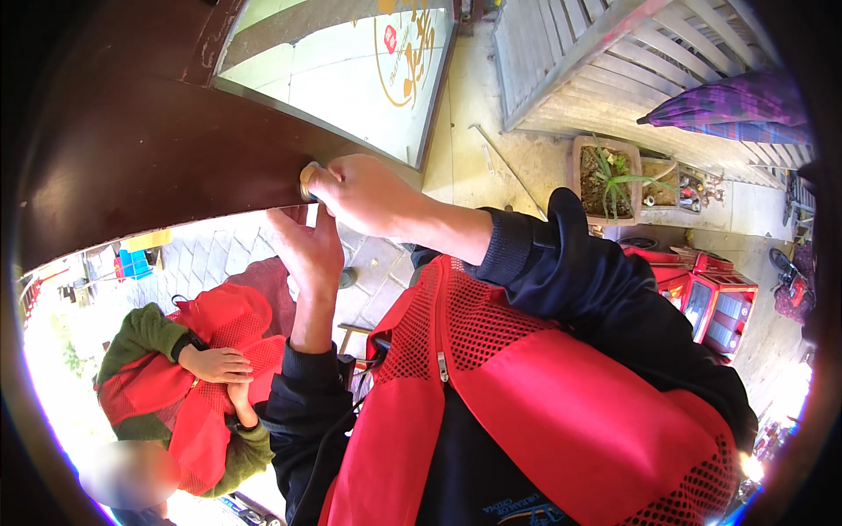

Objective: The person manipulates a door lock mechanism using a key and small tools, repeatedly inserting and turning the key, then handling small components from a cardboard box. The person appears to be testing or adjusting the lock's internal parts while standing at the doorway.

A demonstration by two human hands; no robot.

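Pale paving (pixel 210 254) is lit by strong daylight on the left, and a dark brown door panel (pixel 140 145) is found spanning the far left. At the near left, a co-worker (pixel 219 320) is observed in a red vest over green sleeves, with both hands brought together in front of the body.

Toward the centre, the left hand (pixel 309 259) is raised at the near edge of the door, thumb and fingers spread apart; whether the fingertips are in contact with the edge cannot be told. Just beyond it, a round brass-coloured knob (pixel 305 181) is located at the door edge. It is partly covered by the right hand (pixel 364 193), whose curled fingers are closed around it. Beyond the hands, a framed glass pane (pixel 324 88) with gold markings is noted.

Farther right, a thin rod (pixel 511 173) is seen lying on pale ground, followed by a planter (pixel 580 171) in which a green plant (pixel 616 178) is held. White slatted railings (pixel 605 61) are recorded at the far right, with a red vehicle (pixel 702 294) positioned nearer and a purple plaid umbrella (pixel 732 110), apparently folded, against the slats.
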